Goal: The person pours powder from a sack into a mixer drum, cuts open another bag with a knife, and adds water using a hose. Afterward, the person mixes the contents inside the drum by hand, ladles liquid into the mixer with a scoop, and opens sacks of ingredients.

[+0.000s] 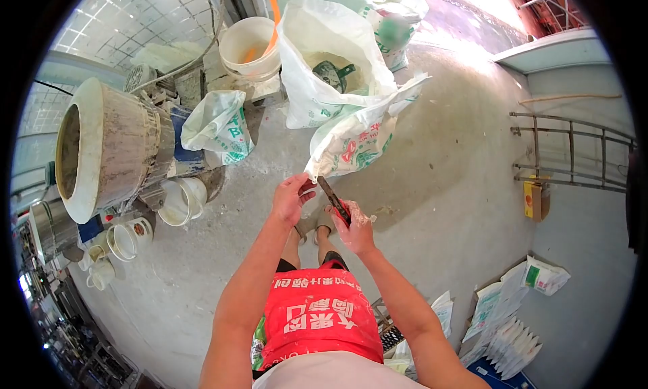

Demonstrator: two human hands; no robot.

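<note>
My left hand (291, 199) pinches the near corner of a white sack (358, 141) printed in red and green. The sack leans against a larger open white sack (297, 72). In my right hand (356, 228) is a knife (333, 197) with a dark, worn blade, its tip close to the pinched corner. Whether the blade touches the sack I cannot tell. Inside the large sack lies pale powder with a dark green scoop (331, 75) on it.
A drum mixer (111, 146) stands at the left, with white buckets (181, 201) below it. Behind are a white bucket (251, 48) with an orange hose (273, 14) and a small sack (219, 127). At right are a metal rack (570, 149) and stacked bags (513, 348).
</note>
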